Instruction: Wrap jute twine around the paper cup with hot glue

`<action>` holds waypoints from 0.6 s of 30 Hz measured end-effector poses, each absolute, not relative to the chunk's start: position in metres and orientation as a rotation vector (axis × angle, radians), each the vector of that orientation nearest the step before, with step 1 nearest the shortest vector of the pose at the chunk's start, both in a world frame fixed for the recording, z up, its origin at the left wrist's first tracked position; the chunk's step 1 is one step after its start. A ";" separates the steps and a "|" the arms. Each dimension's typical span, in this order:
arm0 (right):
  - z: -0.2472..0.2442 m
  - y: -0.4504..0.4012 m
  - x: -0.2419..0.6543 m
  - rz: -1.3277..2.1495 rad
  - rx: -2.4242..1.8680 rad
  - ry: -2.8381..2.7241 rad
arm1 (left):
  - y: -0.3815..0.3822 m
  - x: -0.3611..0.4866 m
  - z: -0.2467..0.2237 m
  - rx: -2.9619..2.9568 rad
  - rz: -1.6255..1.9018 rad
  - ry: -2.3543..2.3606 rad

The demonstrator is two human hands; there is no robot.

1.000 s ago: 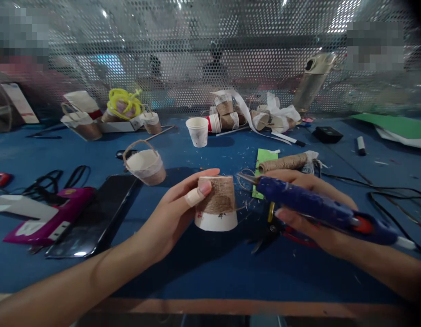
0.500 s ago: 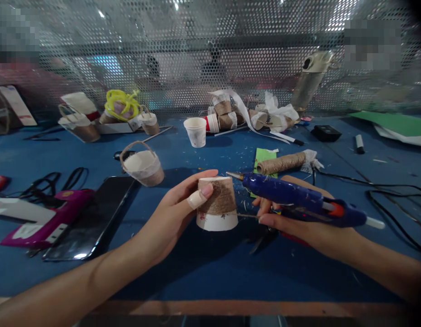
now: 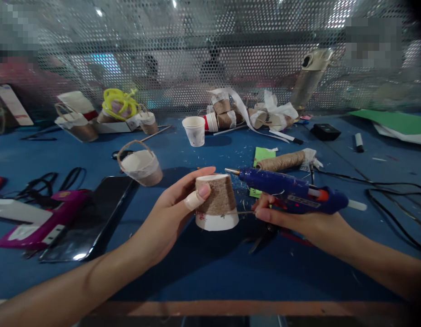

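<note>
My left hand (image 3: pixel 178 204) is closed around a small upside-down paper cup (image 3: pixel 217 224), with a bandage-like wrap on the thumb. Brown twine (image 3: pixel 218 195) is wound in tight rows round the cup's upper part, leaving a white printed band below. From the cup a short strand stretches to my right hand (image 3: pixel 282 217), which pinches it between thumb and finger. That same hand also holds a blue hot glue gun (image 3: pixel 275 182), its metal nozzle pointing left beside the cup's top. The gun's handle is hidden. Under the right hand lies a dark cutting tool (image 3: pixel 260 240), partly covered.
A twine-wrapped cup with a handle (image 3: pixel 142 165) stands left, near a phone (image 3: pixel 94 213) and a purple glue gun (image 3: pixel 48 218). Behind are a white paper cup (image 3: pixel 194 131), a twine roll (image 3: pixel 282 161) and wrapped cups (image 3: pixel 226 111). A black cord (image 3: pixel 377 178) trails right.
The blue glue gun has shifted slightly left and turned a little in my right hand. My left hand still holds the cup, nearly in place; the view has shifted slightly.
</note>
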State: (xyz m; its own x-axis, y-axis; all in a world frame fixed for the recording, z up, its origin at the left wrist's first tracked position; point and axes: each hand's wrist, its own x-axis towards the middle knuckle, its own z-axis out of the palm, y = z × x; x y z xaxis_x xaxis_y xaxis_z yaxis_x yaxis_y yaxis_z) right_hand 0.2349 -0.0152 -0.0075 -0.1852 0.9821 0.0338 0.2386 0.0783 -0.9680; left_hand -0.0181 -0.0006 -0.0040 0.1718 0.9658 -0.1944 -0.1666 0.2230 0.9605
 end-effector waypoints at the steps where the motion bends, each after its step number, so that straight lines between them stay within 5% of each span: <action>1: -0.007 -0.015 0.235 1.160 -1.258 -1.549 | -0.001 -0.018 -0.004 0.984 1.025 1.057; 18: -0.010 -0.016 0.231 1.214 -1.440 -1.487 | -0.004 -0.018 -0.006 1.040 0.979 0.972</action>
State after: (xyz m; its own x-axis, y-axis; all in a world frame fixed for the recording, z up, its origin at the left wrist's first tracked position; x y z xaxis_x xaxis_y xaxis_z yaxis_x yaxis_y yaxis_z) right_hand 0.2305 -0.0155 -0.0104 -0.1116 0.9878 -0.1086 0.3042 -0.0701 -0.9500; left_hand -0.0179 -0.0041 -0.0058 0.2631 0.9512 -0.1611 -0.1679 0.2096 0.9633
